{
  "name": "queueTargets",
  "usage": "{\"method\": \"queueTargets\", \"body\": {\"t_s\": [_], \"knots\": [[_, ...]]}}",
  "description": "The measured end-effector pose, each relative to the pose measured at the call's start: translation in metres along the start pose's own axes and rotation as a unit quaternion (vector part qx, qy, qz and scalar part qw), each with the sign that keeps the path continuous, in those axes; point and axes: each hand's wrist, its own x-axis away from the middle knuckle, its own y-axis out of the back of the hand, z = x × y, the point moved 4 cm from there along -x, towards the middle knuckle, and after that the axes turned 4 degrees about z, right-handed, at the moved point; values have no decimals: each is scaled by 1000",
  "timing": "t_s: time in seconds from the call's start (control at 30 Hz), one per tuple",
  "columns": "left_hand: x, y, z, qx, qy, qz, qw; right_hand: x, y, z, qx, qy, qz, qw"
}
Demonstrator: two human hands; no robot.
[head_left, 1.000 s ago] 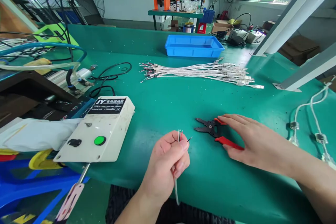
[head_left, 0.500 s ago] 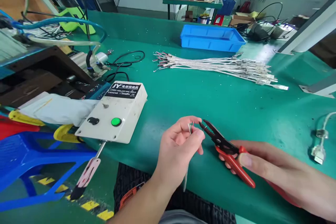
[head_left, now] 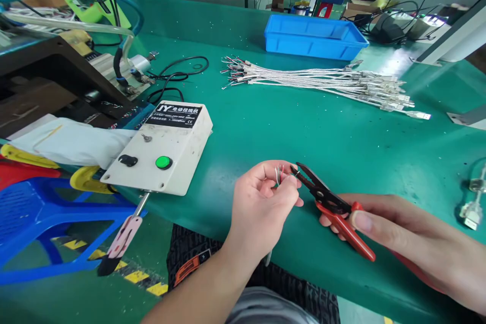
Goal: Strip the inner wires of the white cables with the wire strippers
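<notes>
My left hand (head_left: 261, 207) pinches the end of a cable; its thin coloured wires (head_left: 280, 174) stick up between thumb and fingers, and the cable's lower part (head_left: 268, 258) hangs below the palm. My right hand (head_left: 395, 233) holds red-handled pliers (head_left: 334, 207), their dark jaws parted. The jaw tips are beside my left fingertips, at a thin wire end. Beyond my hands, a bundle of white USB cables (head_left: 319, 81) lies across the green table (head_left: 243, 126), stripped ends at the left and plugs at the right.
A white control box (head_left: 170, 147) with a green button sits at the left table edge. Behind the bundle is a blue bin (head_left: 315, 38). One USB plug (head_left: 472, 212) lies at the far right. A blue stool (head_left: 56, 207) stands at the lower left.
The view has tilted down, so the table things appear higher. The pliers remain at my left fingertips, and the coloured wires show more spread above my left thumb.
</notes>
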Motion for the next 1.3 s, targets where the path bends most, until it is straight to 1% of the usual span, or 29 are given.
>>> {"method": "queueTargets", "body": {"t_s": [0.07,0.17,0.27,0.47,0.57,0.67,0.93,1.13,1.23,1.3], "knots": [[0,-1,0,-4,8,-2,1000,1,-5,10,-5,-18,53,998],[0,-1,0,-8,11,-3,1000,2,-6,17,-12,-39,60,997],[0,-1,1,-3,6,1,1000,1,-7,15,-9,-16,74,997],[0,-1,3,31,-5,11,999,3,-5,11,56,-23,13,998],[0,-1,3,50,-4,16,999,4,-5,12,78,-21,13,997],[-1,-2,3,60,-3,19,998,4,-5,8,79,-23,11,997],[-2,-1,4,65,-4,18,998,4,-5,5,84,-5,7,996],[-2,-2,4,67,-7,20,998,1,-6,4,84,14,19,996],[-1,-1,5,65,-7,23,998,2,-7,7,83,15,21,996],[-1,-1,5,66,-8,24,998,4,-9,12,76,2,15,997]]}}
